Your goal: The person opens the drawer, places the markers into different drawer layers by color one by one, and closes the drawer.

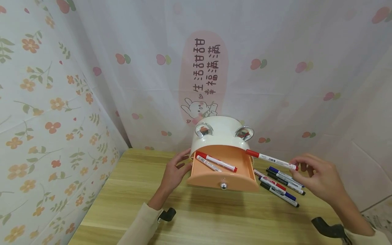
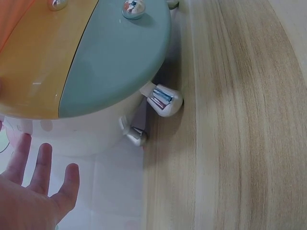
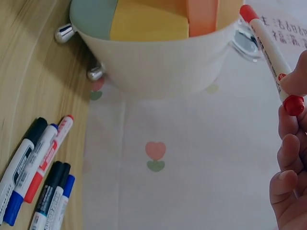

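Note:
A white cabinet [image 1: 218, 131] with rounded sides has its peach top drawer [image 1: 208, 180] pulled out. Two markers lie in that drawer: a red-capped marker [image 1: 220, 162] and a white marker [image 1: 208, 164] beside it. My left hand [image 1: 175, 173] rests against the cabinet's left side, fingers extended. To the right of the drawer, my right hand [image 1: 320, 175] pinches a red whiteboard marker [image 1: 272, 160] by its end between thumb and fingers. The marker's red cap points left, overlapping the drawer's right edge in the head view.
Several markers, among them a black marker [image 3: 19, 160] and a blue marker [image 3: 31, 175], lie in two groups on the wooden table [image 1: 147, 170] right of the cabinet. Lower yellow [image 2: 41, 62] and teal [image 2: 115, 57] fronts are closed. A patterned curtain [image 1: 147, 85] hangs behind.

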Action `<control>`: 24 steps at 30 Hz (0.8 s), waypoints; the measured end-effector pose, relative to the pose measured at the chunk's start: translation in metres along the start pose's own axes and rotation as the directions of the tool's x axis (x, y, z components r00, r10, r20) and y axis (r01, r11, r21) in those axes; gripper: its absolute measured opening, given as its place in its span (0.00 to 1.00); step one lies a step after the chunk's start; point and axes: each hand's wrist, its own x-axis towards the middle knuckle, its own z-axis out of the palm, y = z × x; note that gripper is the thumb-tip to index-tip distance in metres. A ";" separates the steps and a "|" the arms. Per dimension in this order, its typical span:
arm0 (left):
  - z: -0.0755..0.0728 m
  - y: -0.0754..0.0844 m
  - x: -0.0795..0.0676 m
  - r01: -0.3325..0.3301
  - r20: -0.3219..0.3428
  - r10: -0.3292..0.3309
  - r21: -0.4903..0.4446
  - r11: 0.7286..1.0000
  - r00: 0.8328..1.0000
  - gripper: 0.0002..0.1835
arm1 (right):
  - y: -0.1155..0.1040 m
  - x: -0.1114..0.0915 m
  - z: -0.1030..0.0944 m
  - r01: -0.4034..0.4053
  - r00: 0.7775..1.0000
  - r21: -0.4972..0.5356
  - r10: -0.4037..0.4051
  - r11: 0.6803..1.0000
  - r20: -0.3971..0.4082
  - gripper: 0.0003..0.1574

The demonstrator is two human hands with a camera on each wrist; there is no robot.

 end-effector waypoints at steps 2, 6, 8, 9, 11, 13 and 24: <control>-0.001 0.000 0.000 -0.001 0.001 0.001 -0.001 1.000 1.000 0.27 | -0.004 0.003 0.002 0.021 1.000 0.014 -0.021 1.000 0.004 0.25; -0.002 0.000 -0.001 -0.003 0.012 0.003 0.001 1.000 1.000 0.27 | -0.009 0.008 0.007 0.036 0.999 0.013 -0.036 0.999 0.019 0.25; -0.002 0.000 -0.001 -0.005 0.015 0.005 0.004 1.000 1.000 0.27 | -0.011 0.011 0.010 0.036 0.999 0.007 -0.036 0.999 0.030 0.25; -0.002 0.000 -0.001 -0.006 0.016 0.005 0.004 1.000 1.000 0.27 | -0.011 0.012 0.012 0.038 0.999 0.004 -0.038 0.999 0.036 0.25; -0.002 0.000 -0.001 -0.007 0.016 0.007 0.006 1.000 1.000 0.27 | -0.013 0.015 0.015 0.043 0.998 0.008 -0.043 0.999 0.048 0.25; -0.002 0.000 -0.001 -0.009 0.016 0.009 0.005 1.000 1.000 0.27 | -0.015 0.019 0.018 0.041 0.997 0.002 -0.041 0.999 0.062 0.25; -0.001 -0.001 0.000 -0.016 0.005 0.016 0.013 1.000 1.000 0.27 | -0.033 0.046 0.034 0.093 0.989 0.007 -0.093 0.996 0.116 0.20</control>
